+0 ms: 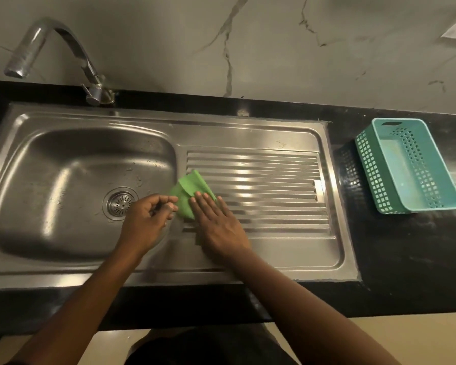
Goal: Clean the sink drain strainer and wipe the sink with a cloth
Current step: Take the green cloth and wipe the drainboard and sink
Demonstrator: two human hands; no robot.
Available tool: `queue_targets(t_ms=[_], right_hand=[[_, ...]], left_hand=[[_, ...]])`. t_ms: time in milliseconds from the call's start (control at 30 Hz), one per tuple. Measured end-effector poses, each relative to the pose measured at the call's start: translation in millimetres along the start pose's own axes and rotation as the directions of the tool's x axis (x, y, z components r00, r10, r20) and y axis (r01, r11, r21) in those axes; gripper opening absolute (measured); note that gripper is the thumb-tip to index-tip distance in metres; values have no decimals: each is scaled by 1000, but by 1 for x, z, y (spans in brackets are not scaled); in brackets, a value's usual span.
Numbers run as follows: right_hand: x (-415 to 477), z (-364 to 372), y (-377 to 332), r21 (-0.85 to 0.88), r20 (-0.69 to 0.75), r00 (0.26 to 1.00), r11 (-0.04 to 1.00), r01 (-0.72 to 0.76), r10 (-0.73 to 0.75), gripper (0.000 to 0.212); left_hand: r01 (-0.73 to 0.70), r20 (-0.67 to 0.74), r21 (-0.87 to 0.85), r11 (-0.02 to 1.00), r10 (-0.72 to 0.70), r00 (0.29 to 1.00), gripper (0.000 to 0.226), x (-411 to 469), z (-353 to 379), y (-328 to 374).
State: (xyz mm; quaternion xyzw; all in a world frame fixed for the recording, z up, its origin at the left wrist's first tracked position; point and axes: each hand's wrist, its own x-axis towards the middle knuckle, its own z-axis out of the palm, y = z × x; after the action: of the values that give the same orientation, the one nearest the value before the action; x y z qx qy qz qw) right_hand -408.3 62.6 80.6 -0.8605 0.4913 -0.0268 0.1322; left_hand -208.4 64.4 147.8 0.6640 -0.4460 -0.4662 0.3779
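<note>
Centre of frame: a small green cloth [188,196] lies on the ribbed drainboard of the stainless-steel sink [261,138]. The right hand [217,225] presses it flat with fingers spread; the left hand [146,218] pinches its left edge. The round metal drain strainer [120,202] sits in the basin, left of centre.

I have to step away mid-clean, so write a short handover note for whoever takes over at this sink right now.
Right hand: flat, fingers pressing the green cloth onto the drainboard.
Left hand: loosely curled beside the cloth's left edge; grip unclear.
Drain strainer: seated in the basin, droplets around it.
Done: cannot tell what has been cleaned or wiped.
Left: check the strainer, wipe basin and drainboard.
</note>
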Motion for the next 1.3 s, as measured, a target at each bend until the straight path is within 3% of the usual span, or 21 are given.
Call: queue_targets(t_ms=[167,333,367,433,533,567,633,700,767,833,867,933,1133,1200,1300], right_hand=[[-63,-20,83,-34,-86,962,964,-262,259,62],[-84,-65,153,-47,-82,845,845,-533,529,60],[-77,-74,163,-34,-106,823,825,-564,558,48],[-56,-93,180,105,-229,709,741,-663,667,21],[-23,-125,203,507,-330,403,520,-687,854,37],[-13,-135,211,591,-342,339,481,-647,876,38],[7,-151,228,677,-374,289,472,-564,881,39],[27,-159,240,660,-431,330,542,-520,840,39],[43,-153,252,568,-410,467,620,-542,784,38],[55,-135,262,404,-253,638,679,-614,727,40],[60,-124,264,307,-161,686,697,-648,709,44],[71,-102,258,168,-74,690,691,-703,720,51],[119,-64,195,204,-150,634,651,-731,759,60],[131,-56,174,188,-124,669,680,-709,733,61],[155,-42,120,163,-72,805,803,-573,589,63]], left_hand=[[20,29,-13,1000,-20,999,27,3,9,-8],[22,46,-26,999,-21,999,28,2,19,-8],[25,48,-30,999,-24,999,28,3,20,-8],[31,50,-28,999,-29,998,27,3,20,-9],[34,37,-23,999,-33,999,25,4,16,-11],[37,33,-22,999,-36,999,25,4,15,-12],[51,28,-14,999,-51,998,25,5,13,-15],[63,22,-4,998,-63,998,27,5,11,-19],[75,20,13,997,-75,997,29,4,10,-22],[88,20,22,996,-89,996,30,4,8,-24],[93,22,26,995,-93,995,30,4,7,-24],[100,25,35,994,-101,995,29,3,6,-24],[115,36,47,992,-117,992,28,0,-3,-23],[122,29,42,992,-124,992,29,-1,-7,-25],[151,25,26,988,-151,988,29,-4,-11,-28]])
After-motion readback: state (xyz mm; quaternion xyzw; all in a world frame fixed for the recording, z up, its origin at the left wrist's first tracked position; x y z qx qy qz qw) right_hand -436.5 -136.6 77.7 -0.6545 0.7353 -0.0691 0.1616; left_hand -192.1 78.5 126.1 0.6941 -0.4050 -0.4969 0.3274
